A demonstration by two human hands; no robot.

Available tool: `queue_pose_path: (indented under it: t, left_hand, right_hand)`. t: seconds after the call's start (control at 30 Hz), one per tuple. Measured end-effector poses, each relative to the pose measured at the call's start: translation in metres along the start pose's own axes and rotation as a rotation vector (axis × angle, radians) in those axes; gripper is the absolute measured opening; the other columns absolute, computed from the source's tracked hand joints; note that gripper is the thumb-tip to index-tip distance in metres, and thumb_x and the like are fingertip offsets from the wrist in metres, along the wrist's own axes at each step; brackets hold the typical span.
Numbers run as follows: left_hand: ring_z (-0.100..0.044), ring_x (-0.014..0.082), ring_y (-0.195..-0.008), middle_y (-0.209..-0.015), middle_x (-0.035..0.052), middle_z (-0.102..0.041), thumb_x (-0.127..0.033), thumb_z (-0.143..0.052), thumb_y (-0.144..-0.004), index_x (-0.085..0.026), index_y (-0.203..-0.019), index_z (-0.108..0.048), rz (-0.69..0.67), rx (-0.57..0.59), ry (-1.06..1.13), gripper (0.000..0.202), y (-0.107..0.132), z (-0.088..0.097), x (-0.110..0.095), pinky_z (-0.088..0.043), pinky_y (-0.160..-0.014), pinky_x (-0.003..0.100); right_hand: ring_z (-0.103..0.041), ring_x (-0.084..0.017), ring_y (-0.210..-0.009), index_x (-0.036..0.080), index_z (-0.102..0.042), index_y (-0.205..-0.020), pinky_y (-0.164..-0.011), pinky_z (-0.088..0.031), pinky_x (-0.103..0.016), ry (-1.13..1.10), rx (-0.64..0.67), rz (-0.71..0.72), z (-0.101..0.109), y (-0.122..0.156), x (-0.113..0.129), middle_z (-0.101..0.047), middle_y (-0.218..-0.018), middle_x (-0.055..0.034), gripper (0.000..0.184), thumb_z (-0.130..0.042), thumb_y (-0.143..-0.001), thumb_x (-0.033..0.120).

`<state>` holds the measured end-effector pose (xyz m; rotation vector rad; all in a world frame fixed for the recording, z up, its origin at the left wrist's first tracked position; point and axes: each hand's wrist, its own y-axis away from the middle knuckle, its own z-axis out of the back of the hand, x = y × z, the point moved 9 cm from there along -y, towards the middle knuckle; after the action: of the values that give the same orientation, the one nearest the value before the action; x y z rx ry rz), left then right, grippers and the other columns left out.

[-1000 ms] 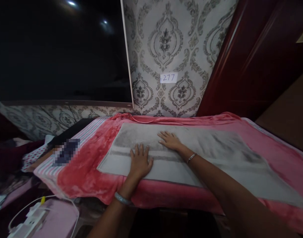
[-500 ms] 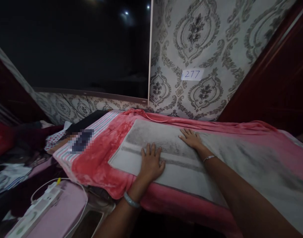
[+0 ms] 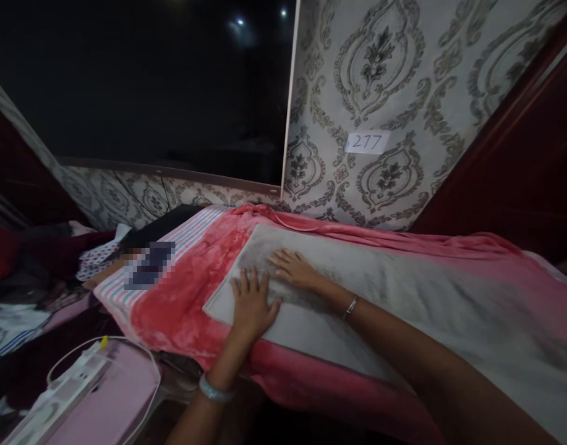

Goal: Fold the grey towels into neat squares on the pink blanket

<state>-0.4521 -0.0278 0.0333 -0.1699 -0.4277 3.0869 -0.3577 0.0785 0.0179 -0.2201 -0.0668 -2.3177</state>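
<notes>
A pale grey, soft-looking cloth (image 3: 357, 349) lies spread over a pink-red blanket (image 3: 176, 315), its left end folded into a neat edge. My left hand (image 3: 253, 306) rests on the cloth near its left front corner, fingers spread and flat. Just beyond it, to the right, my right hand (image 3: 295, 270) lies palm down with its fingers stretched toward the left. Neither hand grips anything. Darker brushed patches show in the nap around my right hand and farther right along the cloth.
A white power strip (image 3: 63, 395) with a cable sits on a pink surface at the lower left. Clothes (image 3: 14, 324) are heaped at the far left. Behind stand a large dark screen (image 3: 172, 86) and a patterned wall with a paper label (image 3: 367, 142) reading 277.
My right hand has swept left across the cloth, close to my left hand. My left hand has shifted slightly left. The striped marks in the nap are largely gone.
</notes>
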Motion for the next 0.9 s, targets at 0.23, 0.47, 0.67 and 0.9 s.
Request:
queue_pose_path:
  t: [0.23, 0.47, 0.67, 0.9]
  left_hand:
    - [-0.016, 0.0475, -0.155, -0.168, 0.0193, -0.026, -0.061, -0.052, -0.093, -0.024, -0.157, -0.044, 0.000, 0.055, 0.029, 0.074, 0.003, -0.024, 0.008, -0.015, -0.120, 0.071]
    - [-0.020, 0.0477, -0.154, -0.167, 0.0196, -0.028, -0.055, -0.057, -0.092, -0.024, -0.156, -0.045, 0.003, 0.056, 0.034, 0.072, 0.003, -0.024, 0.009, -0.016, -0.120, 0.071]
    - [-0.022, 0.0482, -0.153, -0.166, 0.0196, -0.031, -0.051, -0.058, -0.092, -0.023, -0.155, -0.047, 0.006, 0.032, 0.018, 0.069, 0.000, -0.025, 0.011, -0.018, -0.119, 0.072]
    - [-0.024, 0.0492, -0.152, -0.165, 0.0220, -0.032, -0.050, -0.054, -0.095, -0.020, -0.155, -0.046, 0.001, 0.047, -0.029, 0.067, -0.006, -0.021, 0.009, -0.021, -0.117, 0.071]
  right_hand:
    - [-0.012, -0.030, -0.158, 0.032, -0.027, -0.164, -0.124, -0.014, -0.058, 0.051, 0.050, -0.169, 0.000, -0.052, -0.054, -0.017, -0.171, -0.0038, 0.064, -0.029, -0.105, 0.058]
    - [-0.024, -0.032, -0.154, 0.032, -0.027, -0.164, -0.122, -0.022, -0.058, -0.017, 0.019, -0.383, 0.006, -0.081, -0.114, -0.022, -0.170, -0.0054, 0.065, -0.025, -0.105, 0.059]
    - [-0.023, -0.031, -0.155, 0.032, -0.029, -0.163, -0.123, -0.020, -0.056, -0.038, 0.011, -0.412, 0.011, -0.084, -0.117, -0.023, -0.170, -0.0045, 0.065, -0.026, -0.105, 0.060]
    - [-0.011, -0.028, -0.158, 0.025, -0.020, -0.166, -0.124, -0.016, -0.057, -0.042, -0.070, -0.416, 0.035, -0.045, -0.088, -0.012, -0.172, -0.0093, 0.063, -0.027, -0.108, 0.050]
